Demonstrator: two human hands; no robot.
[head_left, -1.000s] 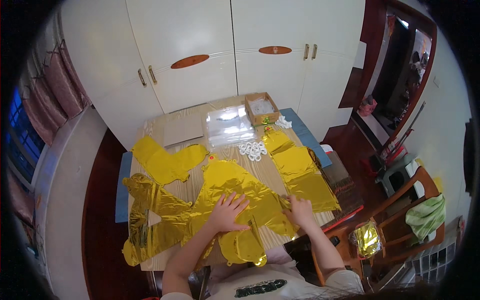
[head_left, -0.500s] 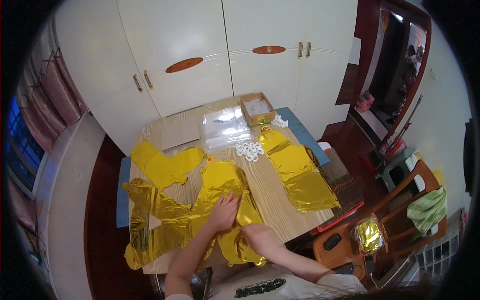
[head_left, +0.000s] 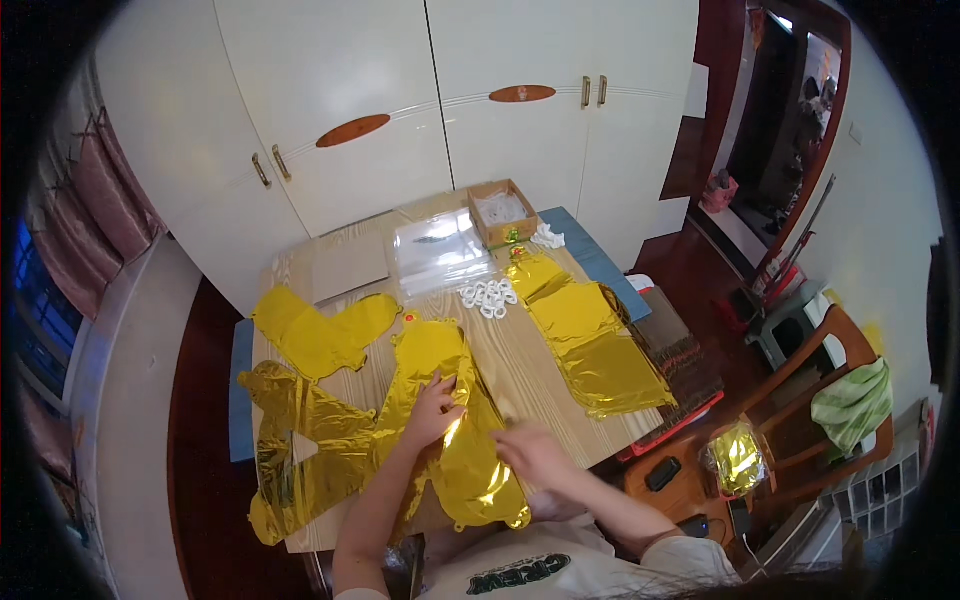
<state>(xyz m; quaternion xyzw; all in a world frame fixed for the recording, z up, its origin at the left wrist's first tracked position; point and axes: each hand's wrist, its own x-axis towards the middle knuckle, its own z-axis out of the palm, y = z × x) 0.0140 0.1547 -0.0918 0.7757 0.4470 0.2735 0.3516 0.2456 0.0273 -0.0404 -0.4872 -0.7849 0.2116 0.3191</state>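
Note:
A flat, shiny gold foil balloon (head_left: 436,345) lies lengthwise on the table in front of me. My left hand (head_left: 433,412) rests on its middle with the fingers stretched out over the foil. Just off the balloon's right edge is my right hand (head_left: 537,455), its fingers curled and smeared by motion, so their grip is unclear. Close to my left arm, a crinkled gold foil balloon (head_left: 320,440) touches or overlaps the first. Beyond it lies a smoother gold foil piece (head_left: 322,330).
Folded gold foil (head_left: 610,345) covers the table's right side. White rings (head_left: 488,298) are heaped near clear plastic bags (head_left: 440,250), beside a cardboard box (head_left: 503,215). A grey-beige board (head_left: 348,265) lies at the back left. A wooden chair (head_left: 800,385) at right holds a gold packet (head_left: 738,460).
The foil's right part, folded or raised before, now lies flatter. My right hand has come away from it, a little upward and right. My left hand stays on the balloon. The view has shifted slightly.

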